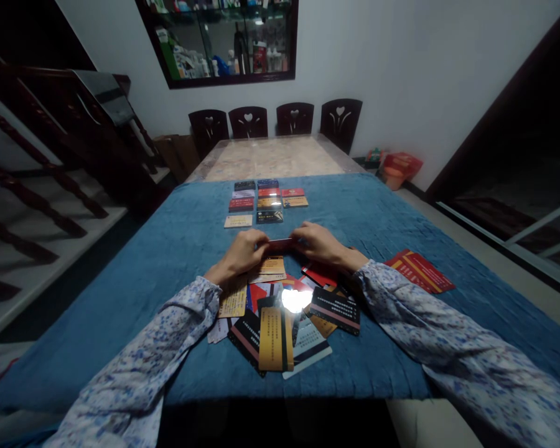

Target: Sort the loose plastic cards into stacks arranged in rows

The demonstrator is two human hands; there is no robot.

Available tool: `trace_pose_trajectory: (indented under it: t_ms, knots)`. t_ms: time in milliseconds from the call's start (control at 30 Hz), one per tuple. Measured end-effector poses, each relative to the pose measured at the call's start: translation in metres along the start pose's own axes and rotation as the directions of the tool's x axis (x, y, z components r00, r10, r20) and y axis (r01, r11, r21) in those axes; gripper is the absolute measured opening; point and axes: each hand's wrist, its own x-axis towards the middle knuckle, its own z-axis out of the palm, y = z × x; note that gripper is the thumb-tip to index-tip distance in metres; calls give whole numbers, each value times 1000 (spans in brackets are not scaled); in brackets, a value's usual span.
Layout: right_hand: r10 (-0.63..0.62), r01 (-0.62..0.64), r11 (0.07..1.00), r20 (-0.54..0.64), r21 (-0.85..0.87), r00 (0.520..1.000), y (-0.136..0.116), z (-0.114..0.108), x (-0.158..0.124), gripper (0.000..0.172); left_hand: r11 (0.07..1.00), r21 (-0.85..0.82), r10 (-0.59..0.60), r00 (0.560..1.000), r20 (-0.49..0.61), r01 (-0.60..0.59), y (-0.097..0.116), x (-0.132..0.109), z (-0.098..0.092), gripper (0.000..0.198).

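Note:
Between my left hand [244,252] and my right hand [320,242] is a dark red plastic card [280,244], pinched at its two ends and tilted so its upper edge shows. How many cards are in the grip I cannot tell. Below my hands lies a loose, overlapping heap of cards: a gold card [275,339] in front, a black striped card [336,308] on the right, a silver card [308,348] and a yellow card [233,302]. Strong glare hides part of the heap. Beyond my hands, cards lie in short columns, among them a black card [269,216] and a cream card [238,221].
A blue cloth [177,242] covers the near part of the table. Red cards [420,270] lie fanned beyond my right forearm. The bare marble-like tabletop [280,155] extends to several dark chairs [295,119] by the wall. A stair railing [42,158] stands at left.

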Motion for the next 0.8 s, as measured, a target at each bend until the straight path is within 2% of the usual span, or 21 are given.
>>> trace_pose_trajectory:
  t_ms: [333,667,800]
  knots:
    - [-85,84,996,20,36,996,1,1,-1,16,1000,-22,-9,1000,14,9,4,-2,-2,11]
    - [-117,116,992,-41,-46,992,5,6,-1,11,997,-72,13,1000,11,-12,6,-5,0,7]
    - [-135,132,990,-55,-52,989,5,7,-2,6,996,-85,18,999,46,-14,9,-5,0,6]
